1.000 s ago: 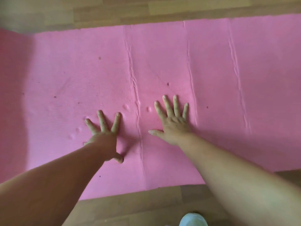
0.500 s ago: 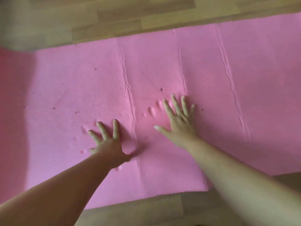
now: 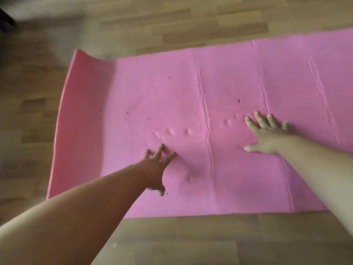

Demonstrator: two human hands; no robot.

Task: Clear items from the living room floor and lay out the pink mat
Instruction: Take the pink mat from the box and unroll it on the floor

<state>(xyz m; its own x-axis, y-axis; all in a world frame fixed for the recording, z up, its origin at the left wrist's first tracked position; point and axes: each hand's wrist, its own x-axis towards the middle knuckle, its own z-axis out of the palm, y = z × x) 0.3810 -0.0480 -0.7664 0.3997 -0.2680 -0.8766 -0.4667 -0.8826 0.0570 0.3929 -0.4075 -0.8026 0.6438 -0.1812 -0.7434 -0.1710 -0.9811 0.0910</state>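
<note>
Pressing flat on pink mat [image 3: 152, 104]: both hands, palms down, fingers spread, gripping nothing. L hand [image 3: 155, 169] near mat centre-left, R hand [image 3: 267, 136] well apart to right, w/ long crease between them. Mat lies unrolled across wood floor [image 3: 172, 241]; its left end curls up off floor. Finger dents + small dark specks dot surface.

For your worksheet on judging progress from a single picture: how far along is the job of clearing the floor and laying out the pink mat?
Done: the pink mat is unrolled on the wooden floor, and no loose items show on the visible floor. In hand: the left hand and right hand lie open on the mat, apparently flattening it. Left: the mat's left end curls up, and creases remain.
</note>
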